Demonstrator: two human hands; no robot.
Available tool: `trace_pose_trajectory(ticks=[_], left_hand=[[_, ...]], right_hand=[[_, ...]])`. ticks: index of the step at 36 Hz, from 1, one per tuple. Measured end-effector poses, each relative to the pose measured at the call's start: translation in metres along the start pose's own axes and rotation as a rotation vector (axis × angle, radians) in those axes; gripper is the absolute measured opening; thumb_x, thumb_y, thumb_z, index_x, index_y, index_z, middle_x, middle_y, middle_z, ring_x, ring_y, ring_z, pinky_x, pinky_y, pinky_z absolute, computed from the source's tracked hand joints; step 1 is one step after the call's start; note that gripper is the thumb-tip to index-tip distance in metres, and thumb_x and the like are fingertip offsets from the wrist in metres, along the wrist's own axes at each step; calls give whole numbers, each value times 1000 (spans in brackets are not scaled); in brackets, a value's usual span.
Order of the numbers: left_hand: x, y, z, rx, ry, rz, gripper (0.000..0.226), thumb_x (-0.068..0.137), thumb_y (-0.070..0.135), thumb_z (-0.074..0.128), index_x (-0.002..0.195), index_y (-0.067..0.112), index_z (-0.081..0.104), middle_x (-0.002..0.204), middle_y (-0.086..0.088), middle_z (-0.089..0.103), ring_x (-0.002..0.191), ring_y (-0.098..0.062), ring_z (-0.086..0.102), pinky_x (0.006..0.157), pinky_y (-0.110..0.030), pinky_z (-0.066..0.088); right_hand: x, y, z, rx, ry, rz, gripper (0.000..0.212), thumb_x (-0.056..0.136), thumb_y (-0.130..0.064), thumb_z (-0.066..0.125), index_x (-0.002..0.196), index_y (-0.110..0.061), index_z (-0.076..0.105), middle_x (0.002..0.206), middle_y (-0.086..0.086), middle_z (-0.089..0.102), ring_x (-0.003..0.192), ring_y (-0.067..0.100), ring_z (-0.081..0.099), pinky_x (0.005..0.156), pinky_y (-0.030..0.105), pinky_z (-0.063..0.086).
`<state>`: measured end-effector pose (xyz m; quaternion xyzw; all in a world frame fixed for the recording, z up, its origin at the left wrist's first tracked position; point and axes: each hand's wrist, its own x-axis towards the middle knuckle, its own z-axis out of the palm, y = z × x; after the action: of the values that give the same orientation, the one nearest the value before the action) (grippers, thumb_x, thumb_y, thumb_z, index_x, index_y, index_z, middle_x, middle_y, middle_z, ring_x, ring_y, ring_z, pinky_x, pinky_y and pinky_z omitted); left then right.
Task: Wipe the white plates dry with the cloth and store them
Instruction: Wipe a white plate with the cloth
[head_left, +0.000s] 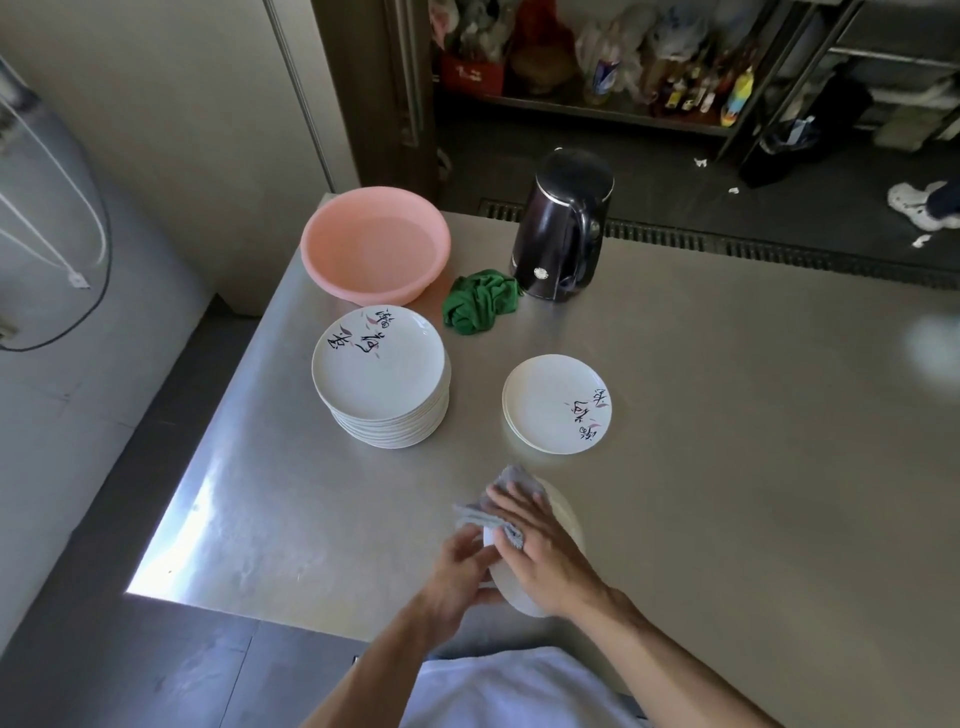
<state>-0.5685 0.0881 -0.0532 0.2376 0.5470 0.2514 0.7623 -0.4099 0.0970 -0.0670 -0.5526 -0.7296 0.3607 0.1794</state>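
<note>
Steel table (727, 415), dull grey, bright glare along its left edge. The plate (567, 519) being wiped is tilted on edge above the near side of the table, in front of me. My left hand (461, 567) grips its near rim, fingers curled round the edge. My right hand (543, 553) lies flat on the grey cloth (477, 512), fingers spread and straight, pressing it against the plate face; cloth bunches out past my fingertips and on the left side.

Tall stack (383, 375) of white plates stands ahead to the left, black lettering on the top one. Short stack (557, 404) of the same plates lies ahead to the right, apart from the tall one.

Behind them: pink basin (375, 244) at the far left corner, a crumpled green rag (480, 307) just beside it, and a black kettle (563, 228) touching the rag's right side. Nothing lies between my hands and either stack.
</note>
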Motion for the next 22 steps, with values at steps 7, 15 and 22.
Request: trace_pose_trajectory(ticks=[7, 15, 22], left_hand=[[-1, 2, -5, 36, -9, -2, 23, 97, 3, 63, 119, 5, 68, 113, -15, 74, 98, -28, 73, 77, -44, 61], [-4, 2, -2, 29, -61, 66, 20, 93, 12, 71, 112, 7, 69, 115, -15, 73, 104, -31, 72, 84, -46, 60], [-2, 17, -2, -43, -59, 1, 29, 78, 17, 69, 106, 15, 61, 107, -8, 71, 93, -27, 70, 80, -45, 59]], right_hand=[[10, 11, -13, 45, 228, 575, 39, 104, -31, 42, 135, -8, 49, 133, 13, 53, 130, 30, 45, 107, 37, 37], [-11, 10, -2, -130, 64, -24, 48, 107, -31, 38, 154, -25, 32, 164, -10, 20, 153, 10, 8, 124, 31, 4], [6, 4, -12, 272, 181, 569, 42, 106, -44, 30, 148, -49, 31, 144, -9, 47, 132, 18, 49, 105, 31, 40]])
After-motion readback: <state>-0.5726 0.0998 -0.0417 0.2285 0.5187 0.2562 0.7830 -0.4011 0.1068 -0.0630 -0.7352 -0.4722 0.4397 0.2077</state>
